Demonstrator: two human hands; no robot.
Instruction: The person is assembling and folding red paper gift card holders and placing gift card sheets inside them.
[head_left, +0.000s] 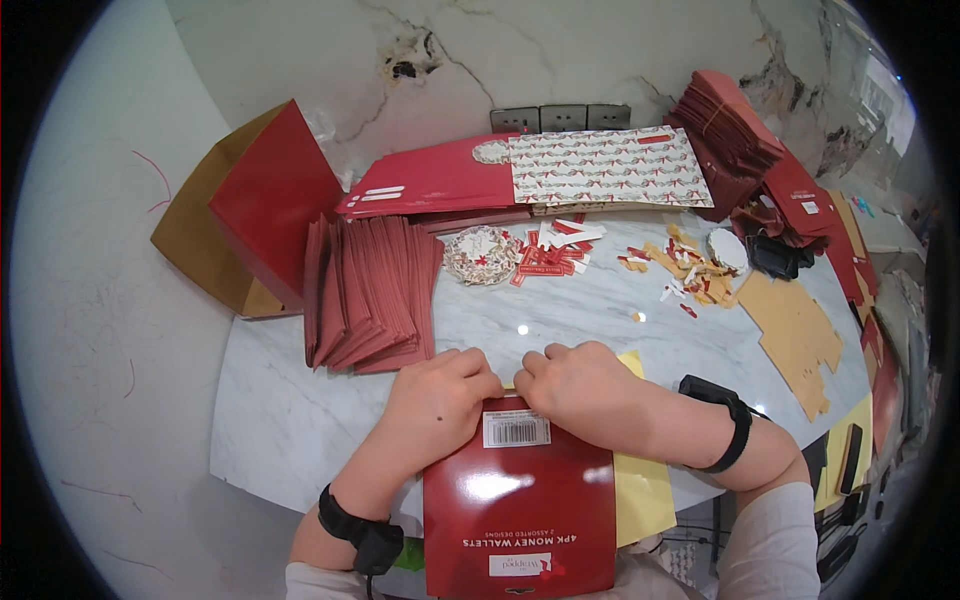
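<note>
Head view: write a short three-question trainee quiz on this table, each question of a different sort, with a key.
1. True or false: both hands rest on the far edge of the glossy red sleeve.
2. Multiple choice: the fanned stack of dark red envelopes lies A) to the left of the left hand, further up the table; B) under the right hand; C) on the floor.
3. Fill in: the flat sheet showing from under the sleeve on its right is ____.

Key: 1 true; 2 A; 3 yellow. Each hand's grip looks closed on the sleeve's edge, fingers curled down, though the fingertips are hidden.
</note>
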